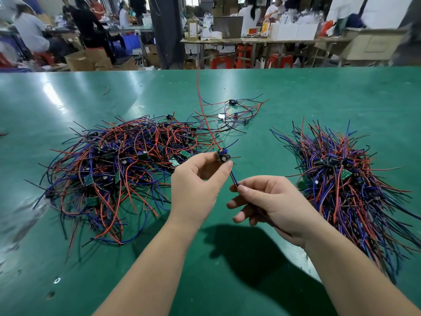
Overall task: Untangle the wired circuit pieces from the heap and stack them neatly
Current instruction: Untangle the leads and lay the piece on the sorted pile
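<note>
A tangled heap (123,165) of small green circuit boards with red, blue and black wires lies on the left of the green table (296,92). On the right lies a stack (346,179) of the same pieces with their wires roughly aligned. My left hand (196,185) pinches one small circuit piece (223,155) above the table between the two piles. A long red wire (202,110) rises from it toward the far edge. My right hand (271,201) grips the blue and dark wires (234,180) hanging below that piece.
A small loose cluster of wired pieces (237,112) lies farther back at the centre. Beyond the table's far edge are red stools (224,61), cardboard boxes, other tables and several seated people.
</note>
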